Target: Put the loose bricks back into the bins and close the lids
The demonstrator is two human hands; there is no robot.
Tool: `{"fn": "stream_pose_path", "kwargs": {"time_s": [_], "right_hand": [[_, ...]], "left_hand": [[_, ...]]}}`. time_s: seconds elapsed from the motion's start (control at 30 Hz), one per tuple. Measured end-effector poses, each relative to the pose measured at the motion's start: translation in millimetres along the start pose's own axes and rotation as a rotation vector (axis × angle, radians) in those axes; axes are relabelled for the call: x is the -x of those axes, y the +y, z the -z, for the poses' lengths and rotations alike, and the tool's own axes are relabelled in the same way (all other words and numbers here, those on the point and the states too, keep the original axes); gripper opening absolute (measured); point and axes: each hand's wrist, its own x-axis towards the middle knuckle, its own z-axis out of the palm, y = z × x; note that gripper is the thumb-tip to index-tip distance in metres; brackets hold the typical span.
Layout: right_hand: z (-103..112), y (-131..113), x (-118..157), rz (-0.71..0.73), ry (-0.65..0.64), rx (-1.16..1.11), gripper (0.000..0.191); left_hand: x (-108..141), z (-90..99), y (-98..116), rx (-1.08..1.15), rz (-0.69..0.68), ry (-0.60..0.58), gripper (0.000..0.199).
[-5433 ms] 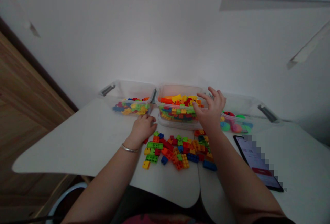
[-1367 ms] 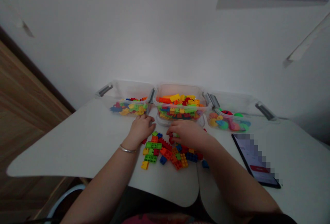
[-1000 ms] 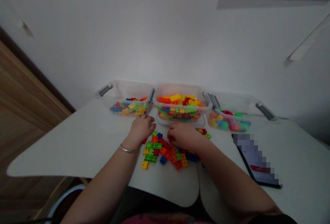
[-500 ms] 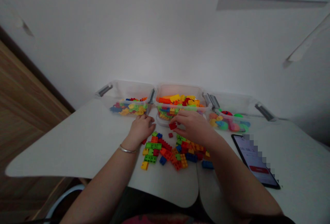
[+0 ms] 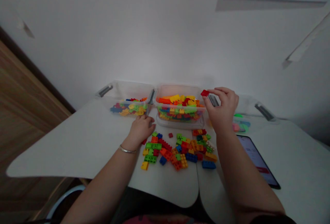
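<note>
My right hand [image 5: 222, 106] is raised at the right end of the middle box, pinching a red toy brick [image 5: 205, 93] between thumb and fingertips. The brick appears just above the rim of the clear box [image 5: 180, 126], which is full of mixed bricks. On the table, left of the loose bricks, rests my left hand [image 5: 141, 128], its fingers loosely bent and the thumb apart, with nothing seen in it. A loose pile of coloured bricks [image 5: 183, 159] spreads between my forearms. One small red brick [image 5: 170, 135] lies alone behind the pile.
A clear box [image 5: 117, 88] with small bricks stands at the left. Behind my right hand, another clear box [image 5: 244, 102] holds round coloured toys, partly hidden. A phone [image 5: 257, 160] lies beside my right forearm. The wall [image 5: 165, 45] rises close behind the boxes.
My right hand has moved up and to the right with the red brick, from above the pile to the middle box's right end. My left hand has stayed in place.
</note>
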Motion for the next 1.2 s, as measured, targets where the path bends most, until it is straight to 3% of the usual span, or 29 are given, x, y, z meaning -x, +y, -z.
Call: {"fn": "stream_pose_path", "kwargs": {"time_s": [0.3, 0.67, 0.93, 1.07, 1.2], "right_hand": [[-7, 9, 5, -0.035, -0.134, 0.114, 0.016], [-5, 11, 4, 0.025, -0.098, 0.108, 0.018], [12, -26, 2, 0.190, -0.089, -0.041, 0.014], [12, -55, 15, 0.261, -0.253, -0.172, 0.013], [4, -74, 34, 0.288, -0.699, -0.250, 0.018]], "left_hand": [[1, 2.2, 1, 0.010, 0.004, -0.006, 0.034], [1, 4.4, 3, 0.005, 0.012, -0.020, 0.035], [2, 6.1, 4, -0.009, 0.020, -0.034, 0.035], [1, 4.9, 3, -0.005, 0.021, -0.028, 0.036], [1, 4.2, 3, -0.003, 0.017, -0.024, 0.036]]}}
